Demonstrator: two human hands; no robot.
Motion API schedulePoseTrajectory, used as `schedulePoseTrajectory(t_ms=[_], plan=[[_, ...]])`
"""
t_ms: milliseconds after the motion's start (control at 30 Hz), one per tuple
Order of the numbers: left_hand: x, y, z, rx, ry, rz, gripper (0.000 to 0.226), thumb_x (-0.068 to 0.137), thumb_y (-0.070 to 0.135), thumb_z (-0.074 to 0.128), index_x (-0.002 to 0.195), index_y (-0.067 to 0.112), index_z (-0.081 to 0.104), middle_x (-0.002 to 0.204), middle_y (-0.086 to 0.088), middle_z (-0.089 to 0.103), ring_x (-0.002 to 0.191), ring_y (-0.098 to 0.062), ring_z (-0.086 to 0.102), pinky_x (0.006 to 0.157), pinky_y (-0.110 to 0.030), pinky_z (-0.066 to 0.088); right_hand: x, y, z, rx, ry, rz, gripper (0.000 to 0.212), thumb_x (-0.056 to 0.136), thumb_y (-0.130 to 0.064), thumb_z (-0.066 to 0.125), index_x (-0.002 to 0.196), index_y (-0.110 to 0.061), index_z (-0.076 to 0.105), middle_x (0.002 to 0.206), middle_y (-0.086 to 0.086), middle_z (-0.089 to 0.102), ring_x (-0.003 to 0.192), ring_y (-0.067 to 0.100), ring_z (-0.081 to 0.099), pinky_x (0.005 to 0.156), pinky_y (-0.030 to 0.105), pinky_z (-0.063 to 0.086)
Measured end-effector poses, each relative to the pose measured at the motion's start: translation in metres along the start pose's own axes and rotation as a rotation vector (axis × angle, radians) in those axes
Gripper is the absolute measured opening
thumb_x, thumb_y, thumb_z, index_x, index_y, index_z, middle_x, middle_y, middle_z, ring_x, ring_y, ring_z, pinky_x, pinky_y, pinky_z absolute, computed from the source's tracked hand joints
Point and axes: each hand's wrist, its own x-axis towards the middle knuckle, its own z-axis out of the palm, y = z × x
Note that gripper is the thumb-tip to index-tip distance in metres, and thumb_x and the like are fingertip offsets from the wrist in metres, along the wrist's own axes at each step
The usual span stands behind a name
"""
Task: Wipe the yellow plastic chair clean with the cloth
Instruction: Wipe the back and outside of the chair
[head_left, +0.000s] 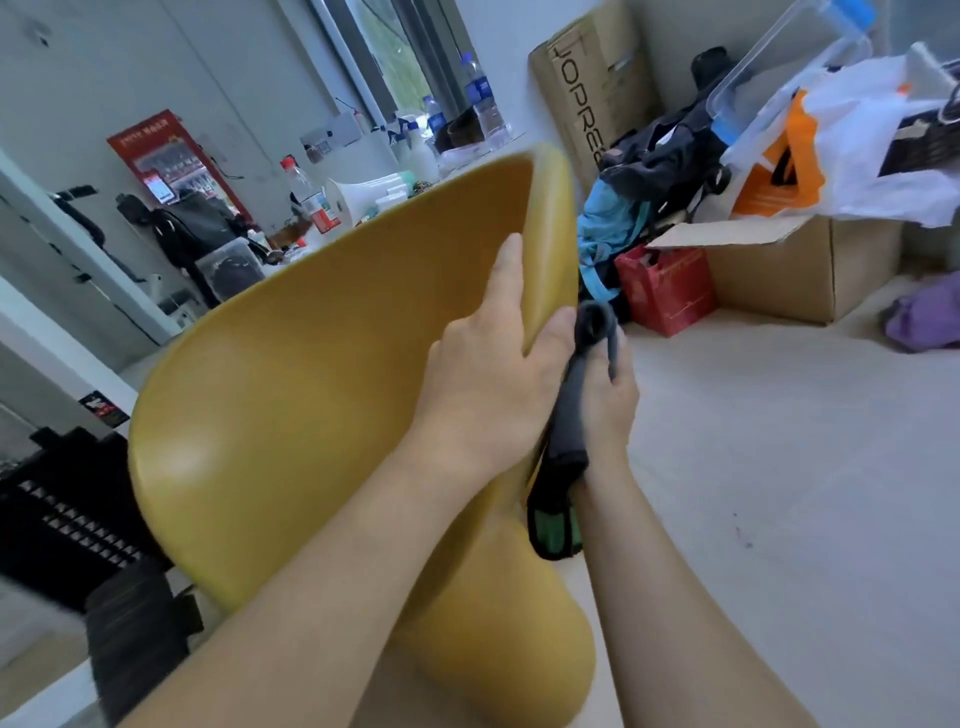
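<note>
Left hand is clamped over the rim of the smooth, curved yellow plastic chair, thumb lying up the inner face, the other fingers wrapped behind the edge where they can't be seen. Just beside it on the outer side, the right hand is closed around a dark grey cloth with a green patch at its hanging end, bunched into a roll that sticks up above the fist and dangles below the wrist. The cloth sits against the chair's edge, not spread on it.

The chair looks tipped, its shell leaning towards the left-hand side and its rounded base below the forearms. So that one-handed rim grip is doing the steadying. The plastic looks glossy; if the left hand loosens while the right pushes the cloth, the shell could slide or swing.

Second risk: a rolled cloth wipes with a narrow strip only, so patches may get missed.

Further out, beyond the rim, plastic bottles and a white megaphone crowd a table; past the right hand stand a brown cardboard box and a red carton. A swinging chair could knock any of them.
</note>
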Motion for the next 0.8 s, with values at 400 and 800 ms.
schedulePoseTrajectory(t_ms=[400,800], plan=[[-0.016,0.005,-0.039,-0.020,0.076,-0.082,0.035,0.082,0.033,0.062,0.104,0.021,0.037,0.050,0.007,0.051,0.042,-0.009,0.041,0.043,-0.020,0.036,-0.032,-0.058,0.028,0.151,0.023,-0.369,0.026,0.095,-0.030,0.056,0.120,-0.029,0.061,0.122,-0.012,0.061,0.120,0.001,0.052,0.101,0.015,0.039],[-0.007,0.001,-0.031,0.109,0.168,-0.004,0.030,0.084,0.047,0.049,0.100,0.024,0.036,0.048,0.006,0.047,0.040,-0.011,0.039,0.042,-0.024,0.028,-0.044,-0.058,0.026,0.169,0.057,-0.195,0.027,0.097,-0.028,0.051,0.123,-0.026,0.060,0.128,-0.005,0.060,0.123,0.004,0.051,0.105,0.022,0.039]])
